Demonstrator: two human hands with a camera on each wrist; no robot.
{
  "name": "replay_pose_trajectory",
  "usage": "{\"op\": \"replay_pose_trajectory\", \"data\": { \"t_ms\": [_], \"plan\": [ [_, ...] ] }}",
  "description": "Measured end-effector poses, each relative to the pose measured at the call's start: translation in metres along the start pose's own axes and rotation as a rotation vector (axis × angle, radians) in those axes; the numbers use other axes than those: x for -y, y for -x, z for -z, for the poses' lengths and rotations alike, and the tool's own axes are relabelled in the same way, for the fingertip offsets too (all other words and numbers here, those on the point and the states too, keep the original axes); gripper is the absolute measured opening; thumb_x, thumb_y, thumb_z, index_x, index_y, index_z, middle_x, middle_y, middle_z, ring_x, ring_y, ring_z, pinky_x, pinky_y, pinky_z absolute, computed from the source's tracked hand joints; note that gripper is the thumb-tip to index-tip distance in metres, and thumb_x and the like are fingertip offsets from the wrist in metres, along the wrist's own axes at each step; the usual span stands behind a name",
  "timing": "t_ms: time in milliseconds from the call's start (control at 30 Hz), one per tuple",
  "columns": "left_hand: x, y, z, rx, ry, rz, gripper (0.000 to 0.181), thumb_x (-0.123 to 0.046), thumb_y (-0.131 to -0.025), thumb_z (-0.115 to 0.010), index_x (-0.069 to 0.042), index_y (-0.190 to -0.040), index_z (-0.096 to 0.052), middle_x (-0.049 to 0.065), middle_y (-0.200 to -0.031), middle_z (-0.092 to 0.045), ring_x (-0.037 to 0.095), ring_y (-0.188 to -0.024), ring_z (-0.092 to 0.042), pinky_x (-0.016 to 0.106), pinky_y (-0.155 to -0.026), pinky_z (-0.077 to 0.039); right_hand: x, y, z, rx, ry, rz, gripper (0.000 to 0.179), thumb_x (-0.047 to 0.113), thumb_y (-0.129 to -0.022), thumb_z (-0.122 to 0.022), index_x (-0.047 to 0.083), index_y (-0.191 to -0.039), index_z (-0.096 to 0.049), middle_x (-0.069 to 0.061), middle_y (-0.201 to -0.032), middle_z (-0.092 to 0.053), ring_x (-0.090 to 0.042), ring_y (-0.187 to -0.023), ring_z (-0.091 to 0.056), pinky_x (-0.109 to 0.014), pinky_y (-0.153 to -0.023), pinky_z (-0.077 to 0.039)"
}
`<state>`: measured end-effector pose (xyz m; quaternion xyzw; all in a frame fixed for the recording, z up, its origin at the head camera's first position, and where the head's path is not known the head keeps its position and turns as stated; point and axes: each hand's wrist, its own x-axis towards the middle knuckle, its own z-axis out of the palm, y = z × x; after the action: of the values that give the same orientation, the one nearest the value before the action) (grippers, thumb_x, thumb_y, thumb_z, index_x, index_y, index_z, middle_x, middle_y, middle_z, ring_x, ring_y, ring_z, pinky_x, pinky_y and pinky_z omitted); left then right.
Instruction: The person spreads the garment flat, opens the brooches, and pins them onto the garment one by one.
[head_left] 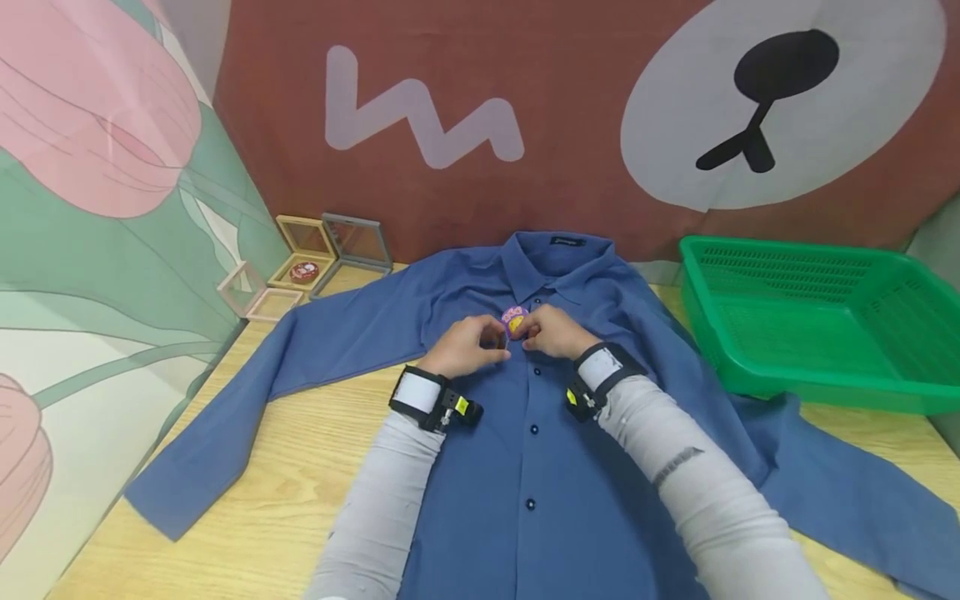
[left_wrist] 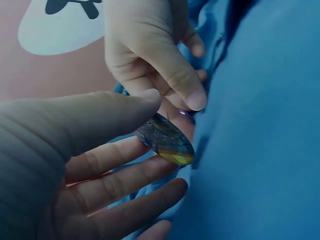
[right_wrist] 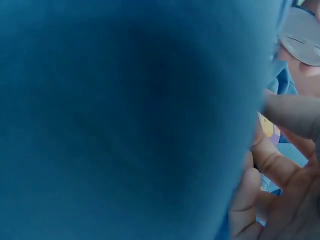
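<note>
A blue long-sleeved shirt (head_left: 480, 483) lies spread front up, collar at the far side. At its placket, just below the collar, my right hand (head_left: 557, 331) pinches a round purple, pink and yellow badge (head_left: 513, 317) between thumb and fingers. The badge's yellow and purple face (right_wrist: 270, 126) shows in the right wrist view, beside blurred cloth. My left hand (head_left: 467, 346) is just left of it, pinching a thin round silvery disc (left_wrist: 167, 140) by its edge between thumb and fingers. A line crosses the disc's face (right_wrist: 302, 37) in the right wrist view.
Small upright display cases stand at the back left: a yellow case (head_left: 283, 271) with a red round badge (head_left: 303, 272) in it, a grey case (head_left: 358, 237) and a pink case (head_left: 274, 305). A green plastic basket (head_left: 825, 392) sits at the right by the shirt's sleeve.
</note>
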<state>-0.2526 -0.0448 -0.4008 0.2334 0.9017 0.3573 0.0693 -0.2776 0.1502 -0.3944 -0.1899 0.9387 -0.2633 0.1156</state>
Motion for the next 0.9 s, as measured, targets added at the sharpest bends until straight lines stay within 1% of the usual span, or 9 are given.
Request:
{"op": "replay_pose_trajectory", "data": {
  "t_ms": [167,267,367,400,467,567,633,767,900],
  "plan": [
    [0.001,0.000,0.000,0.015,-0.033,0.007,0.035,-0.021,-0.088,-0.076,-0.006,-0.118,-0.066,0.011,-0.108,-0.071,0.023,-0.103,-0.067,0.038,-0.090,-0.052,0.001,-0.001,-0.006,-0.032,0.012,0.029,0.014,0.002,-0.085,-0.074,0.004,-0.099,-0.073,-0.006,-0.074,-0.064,-0.013,-0.067,-0.055,-0.024,-0.062,-0.043],
    [0.002,0.000,-0.001,0.004,-0.024,0.020,0.033,-0.020,-0.088,-0.076,-0.006,-0.116,-0.066,0.010,-0.107,-0.071,0.023,-0.101,-0.066,0.038,-0.089,-0.052,0.002,-0.001,-0.009,-0.050,0.033,0.030,0.003,0.004,-0.087,-0.073,0.006,-0.089,-0.072,-0.003,-0.071,-0.063,-0.013,-0.066,-0.054,-0.024,-0.062,-0.041],
    [0.005,-0.001,-0.004,-0.020,-0.012,0.027,0.032,-0.020,-0.089,-0.075,-0.007,-0.117,-0.066,0.010,-0.105,-0.070,0.023,-0.098,-0.065,0.038,-0.087,-0.052,0.004,-0.001,-0.010,-0.050,0.033,0.007,0.005,0.004,-0.089,-0.071,0.006,-0.084,-0.071,-0.002,-0.070,-0.062,-0.013,-0.066,-0.054,-0.024,-0.062,-0.041],
    [0.006,-0.001,-0.005,-0.030,-0.011,0.025,0.032,-0.020,-0.089,-0.075,-0.007,-0.117,-0.066,0.009,-0.104,-0.069,0.022,-0.097,-0.065,0.038,-0.086,-0.052,0.005,0.000,-0.010,-0.047,0.030,0.003,0.006,0.004,-0.089,-0.070,0.006,-0.083,-0.071,-0.003,-0.071,-0.062,-0.014,-0.066,-0.054,-0.024,-0.062,-0.041],
    [0.009,-0.003,-0.007,-0.050,-0.012,0.025,0.033,-0.020,-0.089,-0.074,-0.007,-0.118,-0.066,0.009,-0.103,-0.069,0.021,-0.095,-0.064,0.037,-0.085,-0.052,0.006,0.000,-0.009,-0.034,0.044,0.007,0.002,0.003,-0.089,-0.071,0.005,-0.089,-0.070,-0.004,-0.073,-0.061,-0.015,-0.068,-0.054,-0.025,-0.063,-0.041],
    [0.010,-0.004,-0.009,-0.074,-0.015,0.030,0.034,-0.021,-0.089,-0.074,-0.007,-0.119,-0.066,0.008,-0.102,-0.068,0.020,-0.095,-0.063,0.037,-0.086,-0.051,0.007,0.001,-0.009,-0.008,0.085,0.020,0.013,0.004,-0.088,-0.073,0.006,-0.100,-0.070,-0.006,-0.077,-0.059,-0.017,-0.070,-0.054,-0.028,-0.065,-0.042],
    [0.010,-0.004,-0.009,-0.080,-0.013,0.037,0.034,-0.021,-0.089,-0.075,-0.007,-0.119,-0.067,0.009,-0.103,-0.069,0.021,-0.096,-0.063,0.037,-0.086,-0.051,0.008,0.001,-0.009,-0.003,0.123,0.027,0.016,0.006,-0.087,-0.074,0.008,-0.103,-0.070,-0.006,-0.078,-0.059,-0.017,-0.069,-0.054,-0.029,-0.065,-0.043],
    [0.008,-0.003,-0.010,-0.081,-0.005,0.041,0.033,-0.020,-0.088,-0.076,-0.007,-0.118,-0.067,0.010,-0.104,-0.069,0.022,-0.097,-0.064,0.038,-0.087,-0.051,0.010,0.002,-0.010,-0.032,0.197,-0.015,0.002,0.011,-0.090,-0.073,0.013,-0.090,-0.072,-0.003,-0.073,-0.061,-0.016,-0.066,-0.056,-0.029,-0.061,-0.044],
    [0.006,-0.002,-0.010,-0.083,0.005,0.044,0.034,-0.019,-0.088,-0.076,-0.006,-0.119,-0.067,0.011,-0.106,-0.069,0.023,-0.098,-0.064,0.039,-0.088,-0.051,0.012,0.002,-0.011,-0.064,0.239,-0.039,0.009,0.011,-0.092,-0.070,0.015,-0.084,-0.071,-0.001,-0.075,-0.063,-0.017,-0.069,-0.058,-0.030,-0.061,-0.045]
  ]
}}
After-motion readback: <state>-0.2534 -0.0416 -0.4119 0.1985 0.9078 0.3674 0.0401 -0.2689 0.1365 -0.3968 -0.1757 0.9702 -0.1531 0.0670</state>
